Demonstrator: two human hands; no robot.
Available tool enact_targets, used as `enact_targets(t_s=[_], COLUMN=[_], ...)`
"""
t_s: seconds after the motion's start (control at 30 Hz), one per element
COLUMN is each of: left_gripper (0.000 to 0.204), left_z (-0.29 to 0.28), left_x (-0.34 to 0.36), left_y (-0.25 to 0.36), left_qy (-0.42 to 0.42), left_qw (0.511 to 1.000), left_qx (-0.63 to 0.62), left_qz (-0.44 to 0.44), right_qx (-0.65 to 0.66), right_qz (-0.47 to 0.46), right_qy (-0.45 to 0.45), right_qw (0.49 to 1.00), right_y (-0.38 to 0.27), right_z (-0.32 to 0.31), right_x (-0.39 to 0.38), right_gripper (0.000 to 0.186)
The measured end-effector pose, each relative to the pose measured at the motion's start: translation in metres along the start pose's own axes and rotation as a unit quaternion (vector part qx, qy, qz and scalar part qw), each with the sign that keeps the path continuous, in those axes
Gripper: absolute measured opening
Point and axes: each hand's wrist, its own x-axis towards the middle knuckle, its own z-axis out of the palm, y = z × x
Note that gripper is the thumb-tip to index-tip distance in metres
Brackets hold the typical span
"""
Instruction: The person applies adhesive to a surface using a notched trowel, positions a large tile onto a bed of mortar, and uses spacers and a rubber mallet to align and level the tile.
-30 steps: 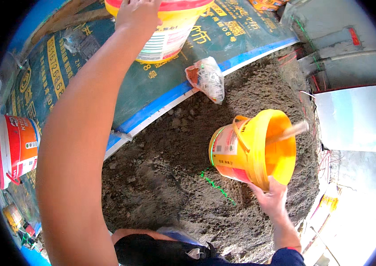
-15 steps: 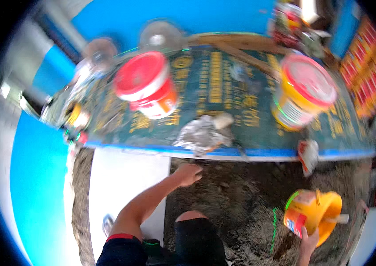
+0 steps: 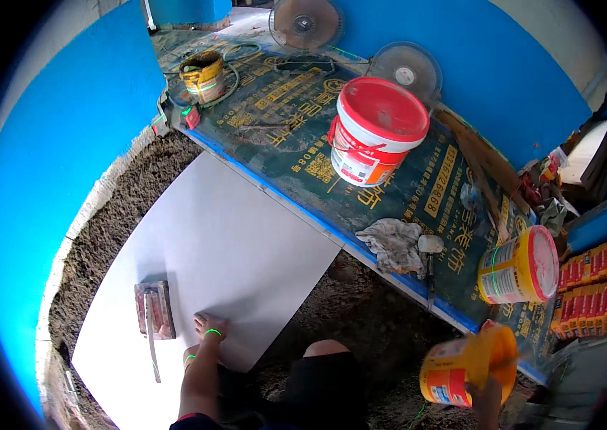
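My left hand (image 3: 210, 326) rests on a large white floor tile (image 3: 203, 208), its fingers stretched out flat. A bare foot (image 3: 191, 355) is beside it on the tile. A little to the left lies a rectangular reddish-brown block (image 3: 164, 308) with a long grey strip or handle across it. At the lower right, my right hand (image 3: 486, 394) grips a tilted yellow bucket (image 3: 454, 369) with a red and orange label. The bucket's opening faces right. Something blurred sticks out of it, too smeared to name.
Dark rough mortar (image 3: 346, 308) lies beside the tile. On the green printed covering (image 3: 282, 143) stand a red-lidded white bucket (image 3: 382, 129), a yellow bucket (image 3: 518, 265), a worn bucket (image 3: 203, 75) and a crumpled cloth (image 3: 393, 244). Fan grilles (image 3: 404, 72) lean against the blue wall.
My view has swung left, showing more of the tile and the block on it. My left hand, earlier over the mortar, is now down on the tile. My right hand still holds the yellow bucket.
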Motion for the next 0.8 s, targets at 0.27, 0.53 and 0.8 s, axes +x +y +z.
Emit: enact_targets(t_s=[0.27, 0.53, 0.8], left_gripper=[0.108, 0.084, 0.08], left_z=[-0.005, -0.027, -0.055], left_x=[0.037, 0.082, 0.09], left_y=[0.06, 0.078, 0.094], left_qy=[0.188, 0.316, 0.305], left_qw=[0.951, 0.929, 0.928], left_qx=[-0.207, -0.189, -0.211], left_qz=[-0.131, -0.045, -0.041], right_qx=[-0.168, -0.143, -0.218], right_qz=[-0.304, -0.559, -0.504], right_qy=[-0.047, 0.004, 0.079], right_qw=[0.937, 0.817, 0.832], right_y=[-0.236, -0.492, -0.654], right_z=[0.039, 0.123, 0.197], right_x=[0.088, 0.199, 0.302], right_gripper=[0.043, 0.039, 0.038])
